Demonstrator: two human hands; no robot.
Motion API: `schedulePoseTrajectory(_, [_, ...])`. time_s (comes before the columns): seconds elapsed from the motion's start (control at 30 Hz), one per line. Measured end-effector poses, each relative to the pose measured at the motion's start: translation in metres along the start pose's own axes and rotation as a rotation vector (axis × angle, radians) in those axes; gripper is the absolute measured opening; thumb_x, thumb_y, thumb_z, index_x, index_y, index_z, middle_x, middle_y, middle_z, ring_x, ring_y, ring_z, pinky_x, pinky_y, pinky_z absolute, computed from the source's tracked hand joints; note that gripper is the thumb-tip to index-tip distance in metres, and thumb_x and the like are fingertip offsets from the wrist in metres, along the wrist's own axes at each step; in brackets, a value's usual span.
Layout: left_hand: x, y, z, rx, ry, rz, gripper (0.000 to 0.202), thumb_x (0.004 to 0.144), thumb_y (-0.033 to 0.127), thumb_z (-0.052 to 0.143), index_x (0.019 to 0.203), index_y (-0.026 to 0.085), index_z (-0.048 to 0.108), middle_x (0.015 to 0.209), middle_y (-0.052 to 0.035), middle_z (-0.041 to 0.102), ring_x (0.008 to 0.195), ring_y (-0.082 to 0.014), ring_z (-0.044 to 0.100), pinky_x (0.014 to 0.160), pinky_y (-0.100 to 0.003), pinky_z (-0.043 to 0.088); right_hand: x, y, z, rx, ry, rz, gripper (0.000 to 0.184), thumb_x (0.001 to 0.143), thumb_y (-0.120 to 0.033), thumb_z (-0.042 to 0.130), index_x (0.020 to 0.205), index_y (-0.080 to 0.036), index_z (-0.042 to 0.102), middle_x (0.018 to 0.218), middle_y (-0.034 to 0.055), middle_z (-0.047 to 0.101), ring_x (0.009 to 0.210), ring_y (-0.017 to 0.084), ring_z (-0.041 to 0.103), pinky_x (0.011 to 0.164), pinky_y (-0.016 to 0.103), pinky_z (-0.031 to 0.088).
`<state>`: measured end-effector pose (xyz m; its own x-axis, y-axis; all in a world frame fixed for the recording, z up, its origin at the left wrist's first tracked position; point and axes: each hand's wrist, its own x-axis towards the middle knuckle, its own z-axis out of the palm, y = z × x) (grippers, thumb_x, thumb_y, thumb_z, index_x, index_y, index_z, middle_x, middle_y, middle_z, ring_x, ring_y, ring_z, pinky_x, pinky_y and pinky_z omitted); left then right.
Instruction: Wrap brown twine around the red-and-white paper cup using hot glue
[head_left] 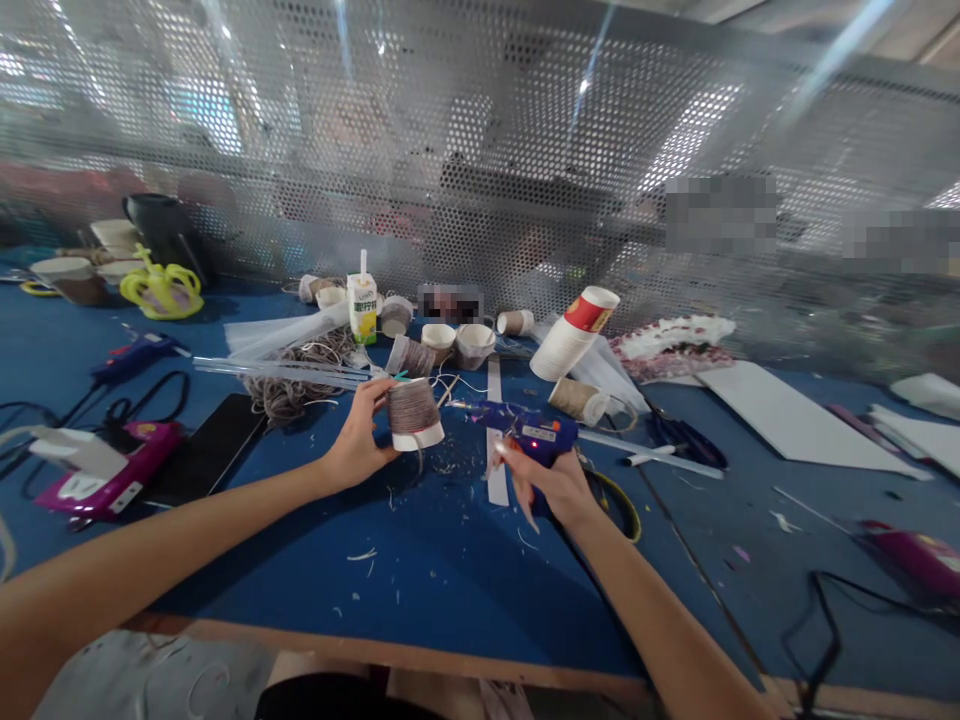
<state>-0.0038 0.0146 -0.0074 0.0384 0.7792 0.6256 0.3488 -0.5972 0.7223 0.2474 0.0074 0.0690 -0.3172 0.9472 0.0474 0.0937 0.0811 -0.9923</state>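
My left hand (358,440) is closed around a paper cup wrapped in grey-brown twine (413,413), held tilted just above the blue table (420,580). My right hand (551,485) grips a blue hot glue gun (529,432) with a small red light lit; its nozzle points left toward the cup. A short gap separates the nozzle from the cup. Bits of dried glue and twine scraps lie on the table under the cup.
A tangle of twine (296,385), clear glue sticks (277,370), a drink carton (362,308), several small cups, stacked paper cups (574,335), scissors (686,437), white card (780,415), a black phone (206,450), other glue guns (112,470) and cables surround me. A perforated metal screen (480,150) closes the back.
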Motion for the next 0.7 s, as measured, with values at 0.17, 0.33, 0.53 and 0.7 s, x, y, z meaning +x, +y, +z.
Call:
schedulePoseTrajectory(0.17, [0.000,0.000,-0.002,0.007,-0.028,-0.010,0.071,0.068,0.016,0.072,0.129,0.024,0.036,0.128,-0.0125,0.040,0.123,-0.0304,0.048,0.102,-0.056,0.046,-0.005,0.007,0.012,-0.078,-0.065,0.031,0.025,0.063,-0.036,0.078,0.058,-0.018,0.061,0.042,-0.0043,0.054,0.028,0.008,0.041,0.026,0.022,0.037])
schedulePoseTrajectory(0.33, [0.000,0.001,-0.002,-0.006,-0.020,-0.005,0.070,0.067,0.016,0.074,0.128,0.024,0.039,0.127,-0.0118,0.041,0.121,-0.0292,0.049,0.102,-0.054,0.047,-0.007,0.008,0.018,-0.111,-0.112,0.040,0.022,0.066,-0.033,0.071,0.053,-0.020,0.060,0.039,-0.0055,0.049,0.029,0.008,0.040,0.027,0.021,0.036])
schedulePoseTrajectory(0.53, [-0.001,-0.001,-0.002,-0.018,-0.021,-0.017,0.070,0.068,0.015,0.074,0.128,0.024,0.039,0.127,-0.0118,0.040,0.122,-0.0300,0.048,0.102,-0.054,0.046,-0.006,0.004,0.017,-0.179,-0.094,0.080,0.016,0.067,-0.034,0.070,0.063,-0.018,0.065,0.038,-0.0053,0.050,0.028,0.009,0.041,0.029,0.022,0.035])
schedulePoseTrajectory(0.7, [-0.003,-0.003,-0.002,0.005,-0.019,-0.015,0.070,0.068,0.015,0.074,0.128,0.024,0.039,0.128,-0.0119,0.041,0.122,-0.0304,0.048,0.102,-0.053,0.047,-0.006,0.018,0.010,-0.264,-0.088,0.012,0.025,0.073,-0.039,0.068,0.058,-0.020,0.062,0.034,-0.0053,0.046,0.028,0.010,0.042,0.031,0.024,0.037])
